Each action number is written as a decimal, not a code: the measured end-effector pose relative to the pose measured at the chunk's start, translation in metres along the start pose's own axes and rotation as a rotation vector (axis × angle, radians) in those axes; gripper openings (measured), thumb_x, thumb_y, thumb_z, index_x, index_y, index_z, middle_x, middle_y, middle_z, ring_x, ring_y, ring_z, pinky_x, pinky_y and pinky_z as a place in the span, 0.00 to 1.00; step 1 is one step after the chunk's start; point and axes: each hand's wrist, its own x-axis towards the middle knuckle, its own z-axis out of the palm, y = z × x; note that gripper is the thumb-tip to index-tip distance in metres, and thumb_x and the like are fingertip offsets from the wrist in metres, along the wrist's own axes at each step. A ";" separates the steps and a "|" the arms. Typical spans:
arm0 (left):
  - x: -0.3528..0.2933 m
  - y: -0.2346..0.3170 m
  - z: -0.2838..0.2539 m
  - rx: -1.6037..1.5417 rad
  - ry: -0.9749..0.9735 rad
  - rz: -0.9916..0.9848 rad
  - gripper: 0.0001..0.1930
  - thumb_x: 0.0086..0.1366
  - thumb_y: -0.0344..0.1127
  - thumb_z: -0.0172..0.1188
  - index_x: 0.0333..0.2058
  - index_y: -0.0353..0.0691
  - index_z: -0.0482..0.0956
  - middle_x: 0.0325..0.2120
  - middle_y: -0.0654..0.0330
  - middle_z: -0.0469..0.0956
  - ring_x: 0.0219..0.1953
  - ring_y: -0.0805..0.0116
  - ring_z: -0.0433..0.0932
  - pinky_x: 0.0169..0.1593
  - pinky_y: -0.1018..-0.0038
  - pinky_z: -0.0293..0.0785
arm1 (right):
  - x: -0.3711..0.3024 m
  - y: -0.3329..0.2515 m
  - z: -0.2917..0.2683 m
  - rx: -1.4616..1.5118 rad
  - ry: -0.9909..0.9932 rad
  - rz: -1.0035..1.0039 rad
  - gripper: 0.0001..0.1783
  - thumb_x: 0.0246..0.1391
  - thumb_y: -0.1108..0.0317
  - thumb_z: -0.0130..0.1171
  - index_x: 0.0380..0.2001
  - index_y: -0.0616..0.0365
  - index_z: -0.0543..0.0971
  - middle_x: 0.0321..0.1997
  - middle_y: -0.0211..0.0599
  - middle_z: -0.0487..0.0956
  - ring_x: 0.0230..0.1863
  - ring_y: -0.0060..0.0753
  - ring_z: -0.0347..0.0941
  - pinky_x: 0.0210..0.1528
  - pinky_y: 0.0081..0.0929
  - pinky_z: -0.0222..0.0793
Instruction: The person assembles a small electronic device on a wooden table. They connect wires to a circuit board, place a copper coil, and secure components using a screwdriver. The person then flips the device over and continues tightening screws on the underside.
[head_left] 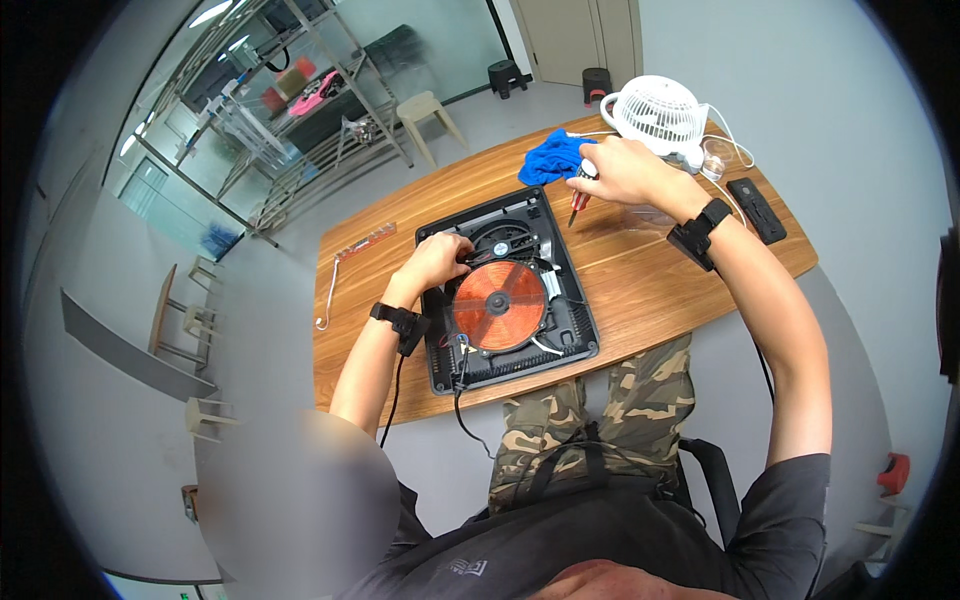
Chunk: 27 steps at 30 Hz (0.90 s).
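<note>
An opened induction cooker base, a shallow black housing, lies on the table in front of me. Inside it are a round copper coil and, beyond that, a black cooling fan. My left hand reaches into the housing at the fan's left side with its fingers curled together; what they grip, if anything, is hidden. Up and to the right of the housing, my right hand holds a screwdriver with a red and clear handle, its tip pointing down over the tabletop.
A blue cloth lies behind the housing. Farther right stand a white fan with its cord and a dark flat strip-like object. A thin strip with a white cable lies on the left of the wooden table. A black cord hangs over the near edge.
</note>
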 end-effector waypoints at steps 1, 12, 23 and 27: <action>-0.002 -0.003 0.003 -0.012 0.018 0.010 0.19 0.52 0.30 0.72 0.44 0.36 0.84 0.41 0.49 0.85 0.45 0.50 0.83 0.49 0.61 0.80 | -0.001 -0.002 0.000 0.007 0.004 -0.001 0.27 0.58 0.46 0.63 0.36 0.66 0.79 0.28 0.59 0.82 0.34 0.62 0.81 0.41 0.50 0.77; -0.019 0.000 -0.001 0.030 0.168 0.150 0.16 0.55 0.33 0.70 0.43 0.37 0.82 0.40 0.50 0.83 0.46 0.48 0.81 0.47 0.59 0.78 | 0.010 -0.006 0.010 -0.035 -0.017 0.011 0.26 0.58 0.46 0.62 0.35 0.64 0.80 0.31 0.58 0.83 0.36 0.61 0.81 0.41 0.51 0.77; -0.101 -0.101 -0.020 -0.061 0.344 -0.141 0.07 0.61 0.33 0.63 0.36 0.38 0.83 0.36 0.51 0.83 0.42 0.50 0.82 0.46 0.59 0.78 | -0.012 0.000 0.000 -0.123 -0.039 0.053 0.25 0.58 0.49 0.65 0.33 0.66 0.78 0.29 0.60 0.82 0.36 0.63 0.81 0.39 0.49 0.76; -0.148 -0.141 -0.013 0.051 0.270 -0.280 0.07 0.60 0.33 0.62 0.36 0.39 0.83 0.36 0.52 0.83 0.43 0.50 0.82 0.47 0.58 0.78 | -0.010 -0.003 0.007 -0.151 -0.072 0.074 0.24 0.59 0.50 0.64 0.33 0.66 0.79 0.27 0.59 0.81 0.33 0.63 0.80 0.38 0.49 0.75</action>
